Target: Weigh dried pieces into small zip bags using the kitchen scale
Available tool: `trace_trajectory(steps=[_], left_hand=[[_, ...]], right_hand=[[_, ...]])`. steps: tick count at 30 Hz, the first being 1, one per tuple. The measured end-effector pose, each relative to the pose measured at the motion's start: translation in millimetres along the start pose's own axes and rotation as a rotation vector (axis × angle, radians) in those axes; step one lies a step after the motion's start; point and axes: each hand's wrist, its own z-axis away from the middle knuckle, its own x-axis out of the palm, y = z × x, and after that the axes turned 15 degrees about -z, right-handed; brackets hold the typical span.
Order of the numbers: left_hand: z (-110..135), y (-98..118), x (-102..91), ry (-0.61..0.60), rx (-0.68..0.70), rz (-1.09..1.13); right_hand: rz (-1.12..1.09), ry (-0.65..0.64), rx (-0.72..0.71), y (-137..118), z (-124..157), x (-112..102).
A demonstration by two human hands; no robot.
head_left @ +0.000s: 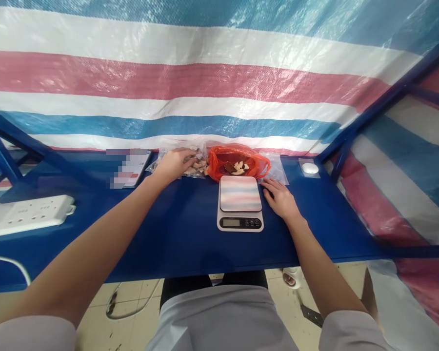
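My left hand (173, 165) lies on a clear plastic bag (179, 158) of pale and brown pieces, at the back of the blue table (183, 234). I cannot tell whether its fingers grip the bag. Just to its right stands an orange-red plastic bag (219, 165), open, with brown and cream pieces (236, 168) inside. A digital kitchen scale (240, 204) sits in front of it, with nothing on its platform. My right hand (280, 199) rests flat on the table to the right of the scale, fingers slightly apart, near a flat clear bag (278, 168).
A white power strip (29, 214) lies at the left end of the table, with a white cable (7, 263) below it. A blurred printed sheet (129, 168) lies back left, and a small white round device (310, 168) back right. Striped tarpaulin and blue metal framing surround the table.
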Motion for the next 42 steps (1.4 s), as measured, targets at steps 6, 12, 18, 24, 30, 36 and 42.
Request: trace_trajectory(steps=[6,12,18,24,30,36,42], left_hand=[[0.7,4.2,-7.5,0.058,-0.072,0.077],[5.1,12.6,-20.8,0.17,-0.11,0.138],[17.3,28.7,-40.2,0.24,-0.261,0.27],[33.4,49.0,-50.5,0.296,-0.376,0.543],[48.5,69.1,-49.1,0.275,-0.359,0.735],[59.9,94.0,-41.2,0.179,-0.323,0.993],[69.6,111.6,-35.4,0.033,-0.429,1.386]], right_hand=[[0.004,-0.005,-0.002,0.5,-0.1,-0.5],[0.036,0.028,-0.011,-1.1,0.7,-1.4],[0.0,0.073,-0.056,-4.3,1.5,-4.6],[-0.075,0.14,-0.052,-23.4,-1.3,-15.6],[-0.249,0.192,-0.037,-60.0,-15.1,-24.4],[-0.552,0.166,0.019,-93.3,-39.0,-15.9],[-1.005,0.2,0.065,-99.9,-54.7,6.2]])
